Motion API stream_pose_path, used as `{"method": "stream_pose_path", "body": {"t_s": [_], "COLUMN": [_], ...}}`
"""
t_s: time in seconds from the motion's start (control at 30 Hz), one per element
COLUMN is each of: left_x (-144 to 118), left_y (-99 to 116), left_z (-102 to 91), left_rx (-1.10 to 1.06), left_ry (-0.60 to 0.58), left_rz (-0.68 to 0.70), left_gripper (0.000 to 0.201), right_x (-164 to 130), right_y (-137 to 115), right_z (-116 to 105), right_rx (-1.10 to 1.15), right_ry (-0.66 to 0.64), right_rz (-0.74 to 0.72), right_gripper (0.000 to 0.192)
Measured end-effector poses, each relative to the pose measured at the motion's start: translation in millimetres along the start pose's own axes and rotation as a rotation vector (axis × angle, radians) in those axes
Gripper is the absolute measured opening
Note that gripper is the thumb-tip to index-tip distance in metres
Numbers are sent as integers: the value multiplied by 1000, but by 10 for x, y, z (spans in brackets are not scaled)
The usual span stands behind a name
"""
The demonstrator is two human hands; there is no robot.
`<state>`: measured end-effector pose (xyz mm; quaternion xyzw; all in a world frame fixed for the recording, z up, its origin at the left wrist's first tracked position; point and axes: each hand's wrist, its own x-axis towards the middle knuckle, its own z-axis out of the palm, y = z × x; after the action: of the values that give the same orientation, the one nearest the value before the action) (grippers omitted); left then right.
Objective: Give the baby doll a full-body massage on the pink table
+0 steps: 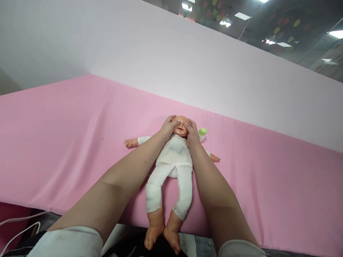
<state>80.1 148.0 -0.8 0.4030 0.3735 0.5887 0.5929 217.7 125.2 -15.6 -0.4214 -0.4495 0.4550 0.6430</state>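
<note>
The doll (174, 151) lies on its back on the pink cover (80, 142), its head between the two hands and its feet toward the person, reaching past the near edge of the cover. The left hand (169, 127) grasps the doll's head from the person's left side, and the right hand (192, 132) grasps it from the other side. On both hands the thumb lies on the doll's face, around the eyes, and the fingers bend along the side of the head; how strongly they press, I cannot tell. The doll's white-clothed body lies between the two forearms, and its arms spread outward to both sides. Just beside the doll's head, by the right hand, is a white bottle with green cap (203, 132), partly hidden. Beyond the doll's head rises a white wall (187, 60).
</note>
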Motion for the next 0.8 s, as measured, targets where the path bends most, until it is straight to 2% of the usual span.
{"method": "stream_pose_path", "body": {"t_s": [0.27, 0.5, 0.67, 0.8], "left_x": [33, 98, 66, 22], "left_y": [-43, -56, -13, 33], "left_z": [35, -3, -43, -53], "left_rx": [11, -44, -108, -134], "left_ry": [31, 56, 54, 69], "left_rz": [-12, -58, -86, -95], "left_gripper": [63, 50, 50, 49], "right_x": [62, 77, 65, 37], "right_y": [62, 61, 59, 50], "right_z": [34, 17, -20, -13], "right_rx": [-191, 69, 207, 223], "right_ry": [134, 112, 112, 81], "right_rz": [13, 30, 89, 90], "right_gripper": [59, 46, 54, 58]}}
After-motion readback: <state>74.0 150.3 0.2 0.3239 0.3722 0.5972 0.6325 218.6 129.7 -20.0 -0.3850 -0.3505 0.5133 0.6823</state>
